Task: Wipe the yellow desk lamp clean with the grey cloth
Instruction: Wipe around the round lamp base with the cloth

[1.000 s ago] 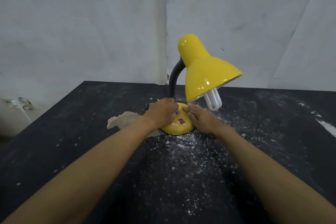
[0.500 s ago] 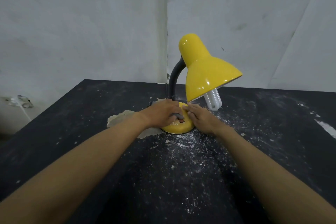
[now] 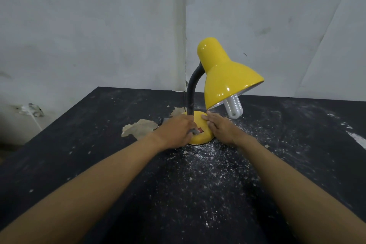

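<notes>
The yellow desk lamp (image 3: 225, 73) stands near the back of the black table (image 3: 79, 144), with a dark bendy neck, a white bulb and a round yellow base (image 3: 200, 136) with a red switch. My left hand (image 3: 176, 130) grips the grey cloth (image 3: 194, 130) and presses it on the left side of the base; only a small bit of cloth shows at the fingertips. On the right side of the base lies my right hand (image 3: 219, 128), fingers straight, steadying it.
White dust and flakes (image 3: 204, 164) are strewn over the table in front of the lamp. A beige worn patch (image 3: 136, 128) lies left of the base. Grey walls stand just behind the table's far edge.
My left hand has slid the cloth from the back of the base, by the neck, toward the front left near the red switch. The right hand has stayed in place.
</notes>
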